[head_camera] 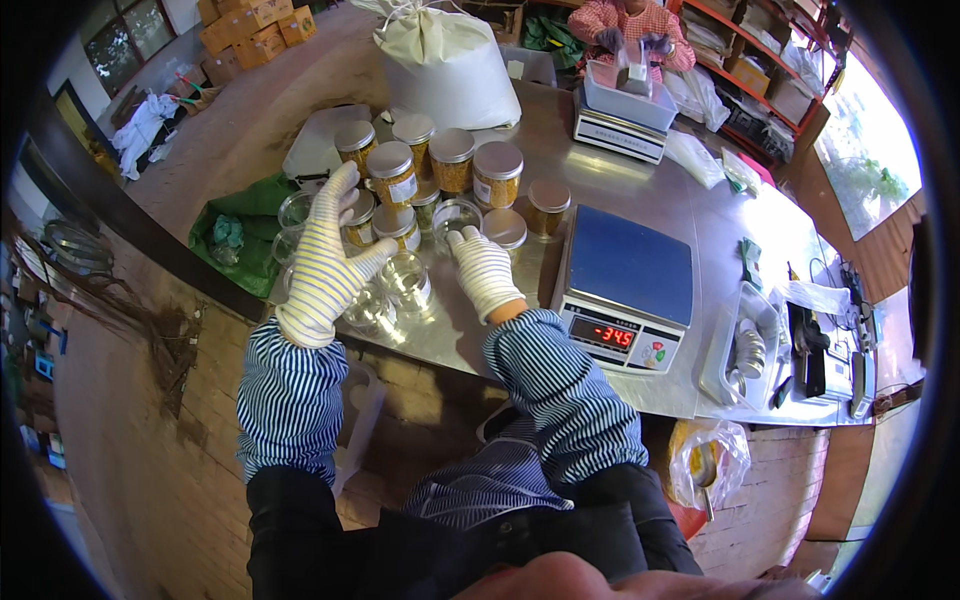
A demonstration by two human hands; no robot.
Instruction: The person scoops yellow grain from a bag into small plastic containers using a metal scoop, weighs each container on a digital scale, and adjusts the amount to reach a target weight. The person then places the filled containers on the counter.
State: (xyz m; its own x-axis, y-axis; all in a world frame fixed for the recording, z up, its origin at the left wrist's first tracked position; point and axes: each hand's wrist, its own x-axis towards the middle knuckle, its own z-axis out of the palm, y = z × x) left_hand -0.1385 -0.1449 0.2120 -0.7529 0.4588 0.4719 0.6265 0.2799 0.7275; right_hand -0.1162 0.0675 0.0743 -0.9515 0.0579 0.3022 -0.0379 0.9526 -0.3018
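Note:
My left hand [330,262], in a striped knit glove, is raised over the near left of the jars with thumb and fingers spread and nothing between them. Below it stand clear open jars [405,281], partly hidden by the glove. My right hand [480,268], gloved alike, has its fingertips at the near rim of an uncapped clear jar [457,214]; its grip is partly hidden. Around that jar, several silver-lidded jars [498,176] hold yellow-brown dried material, some stacked on others. One lidded jar [547,206] stands at the group's right end.
To the right is a digital scale [630,262] with a lit red display. Beyond it lies a plastic bin [742,352] holding lids. A white sack [450,67] stands behind the jars. Across the steel table [585,176], a person [630,37] handles something over a second scale [619,131].

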